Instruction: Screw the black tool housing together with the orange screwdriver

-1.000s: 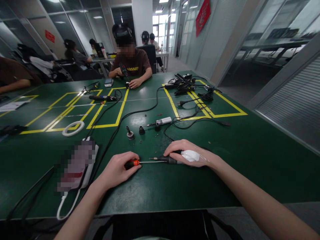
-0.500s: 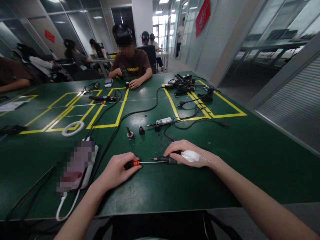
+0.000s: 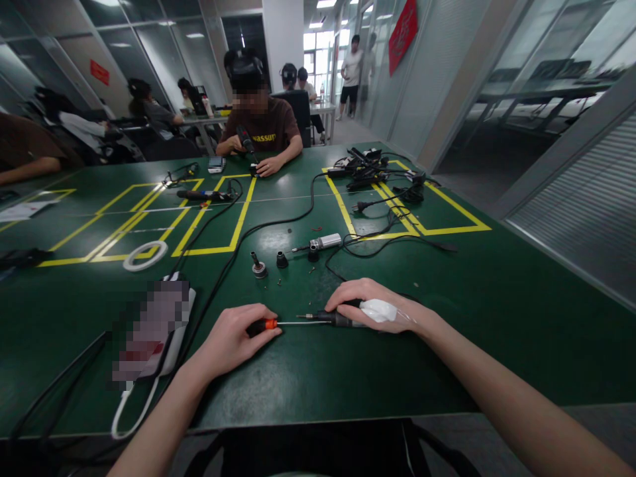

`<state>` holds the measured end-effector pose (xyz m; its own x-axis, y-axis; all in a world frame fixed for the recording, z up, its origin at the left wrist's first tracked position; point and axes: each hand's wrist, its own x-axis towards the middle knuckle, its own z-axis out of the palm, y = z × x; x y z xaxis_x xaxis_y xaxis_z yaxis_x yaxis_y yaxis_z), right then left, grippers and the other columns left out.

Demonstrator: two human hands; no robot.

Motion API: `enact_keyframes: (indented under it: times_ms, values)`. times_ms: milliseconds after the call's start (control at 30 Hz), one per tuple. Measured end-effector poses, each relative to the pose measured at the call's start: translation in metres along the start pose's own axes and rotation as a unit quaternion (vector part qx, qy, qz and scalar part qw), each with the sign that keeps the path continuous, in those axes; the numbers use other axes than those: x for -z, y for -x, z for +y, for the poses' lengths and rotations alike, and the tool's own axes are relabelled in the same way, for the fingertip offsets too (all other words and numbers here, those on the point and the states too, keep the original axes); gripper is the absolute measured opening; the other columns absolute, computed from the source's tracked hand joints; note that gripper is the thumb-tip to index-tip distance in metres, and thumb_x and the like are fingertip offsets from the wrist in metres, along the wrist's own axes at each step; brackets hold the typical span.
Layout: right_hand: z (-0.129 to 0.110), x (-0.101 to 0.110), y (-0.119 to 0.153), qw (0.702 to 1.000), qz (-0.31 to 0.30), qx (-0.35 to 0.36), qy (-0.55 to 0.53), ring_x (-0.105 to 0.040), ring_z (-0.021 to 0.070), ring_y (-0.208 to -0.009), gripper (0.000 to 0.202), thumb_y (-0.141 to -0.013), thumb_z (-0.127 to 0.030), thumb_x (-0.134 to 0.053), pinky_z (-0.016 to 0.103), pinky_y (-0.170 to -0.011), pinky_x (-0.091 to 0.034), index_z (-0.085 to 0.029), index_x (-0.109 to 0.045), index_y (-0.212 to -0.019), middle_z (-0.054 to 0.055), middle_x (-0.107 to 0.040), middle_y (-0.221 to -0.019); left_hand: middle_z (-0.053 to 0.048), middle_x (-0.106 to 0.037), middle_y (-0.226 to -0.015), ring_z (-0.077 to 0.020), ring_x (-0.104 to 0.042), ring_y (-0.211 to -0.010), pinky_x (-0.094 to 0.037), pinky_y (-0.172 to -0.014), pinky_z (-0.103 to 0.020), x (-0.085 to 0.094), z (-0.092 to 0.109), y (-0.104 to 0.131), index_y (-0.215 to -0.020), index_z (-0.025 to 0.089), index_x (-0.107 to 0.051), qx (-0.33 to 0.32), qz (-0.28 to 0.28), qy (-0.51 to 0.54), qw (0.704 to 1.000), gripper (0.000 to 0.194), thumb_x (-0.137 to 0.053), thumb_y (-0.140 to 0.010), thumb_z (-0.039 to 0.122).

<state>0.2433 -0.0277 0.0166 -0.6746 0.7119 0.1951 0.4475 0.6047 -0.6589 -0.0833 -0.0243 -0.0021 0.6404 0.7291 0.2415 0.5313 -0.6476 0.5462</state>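
Observation:
My left hand [image 3: 238, 336] is closed around the black-and-orange handle of a screwdriver [image 3: 271, 324]. Its thin shaft lies level and reaches right, to the black body of a slim tool [image 3: 334, 318] with a metal tip pointing left. That tool, whose exact kind I cannot tell, is under the curled fingers of my right hand [image 3: 365, 301]; its rear end is hidden. A white pad under clear film sits on the back of this hand. Beyond my hands stand a black part with a round metal base [image 3: 259, 267], a black collar [image 3: 281, 260] and a silver cylinder with a thin tip [image 3: 326, 240].
Small screws [image 3: 279, 282] lie beside the parts. A heap of black cables and tools [image 3: 365, 165] is at the back right. At left are a tape ring [image 3: 144, 256] and a blurred-out device [image 3: 154, 331] with a white cord. A co-worker [image 3: 261, 122] sits opposite, holding a tool.
My hands and the tools in them have stayed in place. In the far corridor a standing person has come further into view.

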Motion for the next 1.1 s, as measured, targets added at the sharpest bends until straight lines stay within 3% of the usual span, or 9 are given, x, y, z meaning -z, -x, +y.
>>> enact_keyframes:
  times_ms: [1100]
  values:
    - [0.0019,-0.0008,0.0014,1.000,0.001,0.007,-0.005,-0.076,0.0216,-0.098,0.028,-0.103,-0.026,-0.053,0.032,-0.090,-0.056,-0.016,-0.079,-0.106,0.011,-0.081,-0.107,-0.002,-0.074,-0.084,-0.0153,-0.070,-0.074,-0.051,-0.069,-0.023,0.0016,0.0014,-0.0003,-0.097,0.021,-0.076,-0.016,0.004,-0.011,1.000,0.017,-0.066,-0.098,0.035]
